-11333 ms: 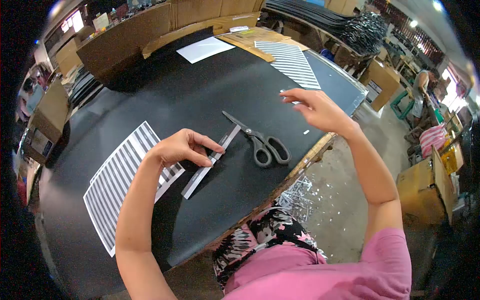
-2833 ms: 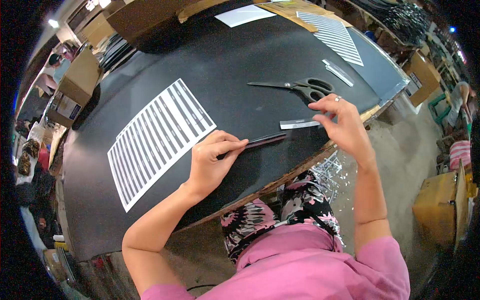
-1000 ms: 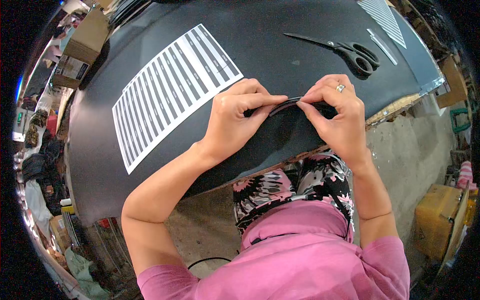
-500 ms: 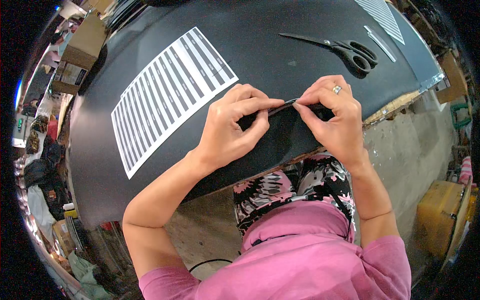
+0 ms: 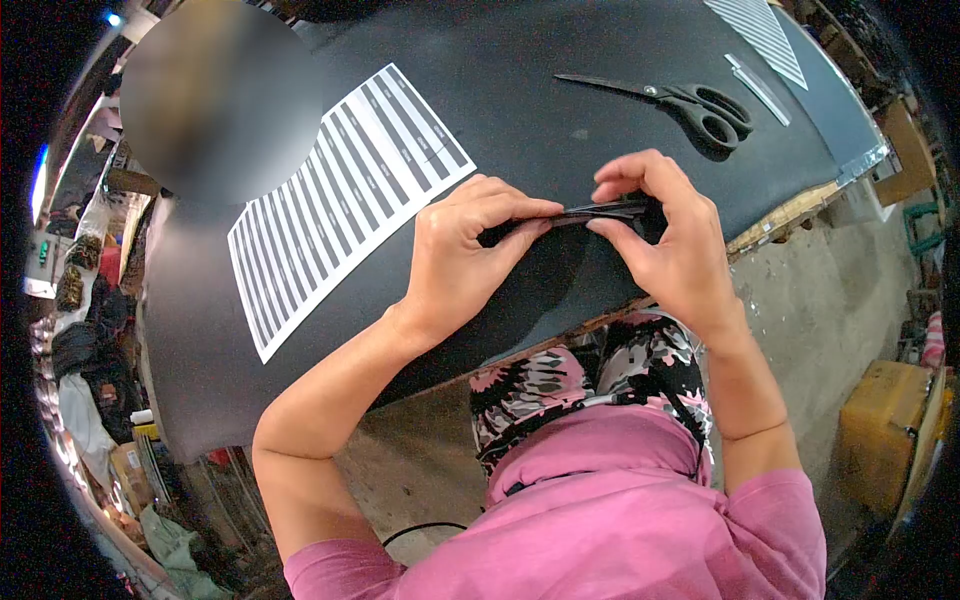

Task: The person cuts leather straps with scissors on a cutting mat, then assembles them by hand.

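Note:
Both my hands pinch a thin black strip (image 5: 598, 211) held just above the black table top (image 5: 520, 110) near its front edge. My left hand (image 5: 470, 245) grips the strip's left end between thumb and fingers. My right hand (image 5: 665, 225) grips the right end, thumb below and fingers curled over the top. Most of the strip is hidden by my fingers. A white sheet of striped labels (image 5: 340, 190) lies to the left of my left hand.
Black scissors (image 5: 690, 100) lie at the far right of the table, with a narrow label strip (image 5: 757, 88) beside them and another striped sheet (image 5: 765, 25) beyond. A yellow box (image 5: 885, 440) stands on the floor at the right. Bags and boxes crowd the left side.
My two hands came together on the black strip and still hold it. In the last half second the right fingers shifted slightly along it and the strip looks flatter.

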A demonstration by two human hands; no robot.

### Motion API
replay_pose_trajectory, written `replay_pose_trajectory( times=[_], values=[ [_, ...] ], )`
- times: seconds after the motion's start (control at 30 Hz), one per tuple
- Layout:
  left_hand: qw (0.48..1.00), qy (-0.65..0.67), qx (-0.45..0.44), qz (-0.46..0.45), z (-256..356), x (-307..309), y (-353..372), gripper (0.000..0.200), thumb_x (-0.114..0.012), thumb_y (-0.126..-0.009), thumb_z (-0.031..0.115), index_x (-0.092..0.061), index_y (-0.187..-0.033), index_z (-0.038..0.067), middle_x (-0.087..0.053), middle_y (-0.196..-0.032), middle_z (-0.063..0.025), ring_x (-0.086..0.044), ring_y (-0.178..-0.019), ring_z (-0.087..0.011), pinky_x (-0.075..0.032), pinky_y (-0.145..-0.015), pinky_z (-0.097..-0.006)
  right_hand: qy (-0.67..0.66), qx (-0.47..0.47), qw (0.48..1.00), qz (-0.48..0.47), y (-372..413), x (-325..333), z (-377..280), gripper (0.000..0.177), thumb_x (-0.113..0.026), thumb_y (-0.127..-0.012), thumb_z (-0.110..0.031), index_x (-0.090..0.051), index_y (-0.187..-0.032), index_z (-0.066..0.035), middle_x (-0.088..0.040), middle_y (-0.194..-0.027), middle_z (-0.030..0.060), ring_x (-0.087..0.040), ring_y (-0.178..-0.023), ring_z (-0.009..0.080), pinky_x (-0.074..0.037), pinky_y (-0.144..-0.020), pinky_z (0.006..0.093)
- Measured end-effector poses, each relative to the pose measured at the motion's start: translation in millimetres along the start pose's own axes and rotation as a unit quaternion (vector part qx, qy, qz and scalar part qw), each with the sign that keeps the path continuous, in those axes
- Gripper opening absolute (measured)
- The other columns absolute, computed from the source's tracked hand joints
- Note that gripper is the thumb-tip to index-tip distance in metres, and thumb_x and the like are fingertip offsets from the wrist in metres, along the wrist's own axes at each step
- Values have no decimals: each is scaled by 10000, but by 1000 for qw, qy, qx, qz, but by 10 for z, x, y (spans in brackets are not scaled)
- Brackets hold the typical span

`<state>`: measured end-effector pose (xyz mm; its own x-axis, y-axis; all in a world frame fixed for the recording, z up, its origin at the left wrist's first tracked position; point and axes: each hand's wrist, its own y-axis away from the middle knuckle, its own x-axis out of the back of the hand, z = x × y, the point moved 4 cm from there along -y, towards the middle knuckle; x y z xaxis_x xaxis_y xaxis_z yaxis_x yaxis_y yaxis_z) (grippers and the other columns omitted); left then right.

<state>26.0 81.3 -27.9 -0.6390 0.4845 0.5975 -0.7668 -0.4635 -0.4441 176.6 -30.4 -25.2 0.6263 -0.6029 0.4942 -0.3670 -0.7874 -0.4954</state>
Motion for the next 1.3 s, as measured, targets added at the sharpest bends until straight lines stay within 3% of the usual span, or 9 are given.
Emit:
replay_pose_trajectory(
  times=[0.17, 0.27, 0.5, 0.6, 0.77, 0.83, 0.97, 1.03, 1.3],
  values=[
    [999, 33, -3, 7, -55, -34, 30, 223, -705, -739, -35, -727, -948, 39, -682, -835, -91, -639, -778, -195, -492, -703, -288, -31, -14, 997, -65, -37, -43, 25, 347, -671, -726, 30, -578, -1050, -54, -649, -842, 96, -621, -864, 290, -460, -788, 371],
    [998, 30, -51, 29, -70, -50, 48, 293, -682, -722, -44, -720, -999, 44, -654, -845, -106, -626, -787, -227, -498, -706, -320, -32, -12, 998, -46, -50, -58, -68, 363, -621, -767, 84, -572, -1099, -56, -654, -820, 87, -682, -796, 193, -501, -737, 287],
    [988, 30, -131, 70, 12, -61, 91, 261, -706, -724, -29, -719, -975, 41, -631, -872, -95, -609, -796, -243, -507, -678, -328, -49, -11, 998, -44, -40, -76, -184, 381, -632, -760, 97, -563, -1106, -47, -662, -833, 93, -669, -801, 177, -493, -751, 274],
    [993, 8, -104, 51, 0, -71, 103, 229, -700, -712, -34, -709, -933, 25, -624, -866, -98, -604, -801, -248, -501, -673, -336, -30, -16, 998, -53, -39, -136, -164, 242, -641, -749, 84, -634, -960, -34, -652, -826, 98, -647, -800, 219, -492, -739, 299],
    [991, 10, -129, 31, 27, -57, 70, 240, -695, -696, -41, -694, -927, 21, -625, -863, -99, -592, -812, -259, -490, -686, -349, 5, 6, 999, -40, -17, -145, -144, 178, -663, -722, 57, -662, -879, -25, -654, -847, 124, -630, -813, 285, -495, -733, 346],
    [991, -22, -133, 24, 47, -27, 33, 228, -704, -694, -37, -699, -915, 19, -631, -847, -97, -597, -799, -260, -488, -674, -344, -3, 76, 997, -30, -19, -129, -180, 205, -655, -715, 53, -660, -903, -27, -654, -875, 125, -619, -861, 297, -486, -774, 370],
    [997, -29, -74, 15, 141, -7, -19, 196, -701, -695, -43, -707, -882, 16, -615, -787, -87, -581, -749, -248, -470, -658, -342, -3, 78, 997, -24, 9, -122, -149, 348, -638, -717, 49, -617, -1055, -32, -631, -889, 121, -579, -889, 304, -441, -834, 410],
    [996, -51, -71, -2, 111, 3, -7, 267, -709, -699, -75, -723, -943, 33, -631, -798, -89, -600, -733, -215, -470, -647, -300, -28, 62, 997, -23, 34, -136, -92, 404, -665, -731, 60, -631, -1112, -69, -615, -839, 98, -592, -820, 277, -474, -756, 379],
    [996, -56, -62, 15, 163, -15, 19, 141, -735, -706, -79, -698, -819, -2, -621, -750, -82, -576, -672, -202, -461, -577, -307, -49, 69, 996, 4, 88, -115, -33, 355, -636, -780, 58, -624, -1115, -60, -601, -823, 67, -573, -831, 242, -461, -771, 338]
  ],
)
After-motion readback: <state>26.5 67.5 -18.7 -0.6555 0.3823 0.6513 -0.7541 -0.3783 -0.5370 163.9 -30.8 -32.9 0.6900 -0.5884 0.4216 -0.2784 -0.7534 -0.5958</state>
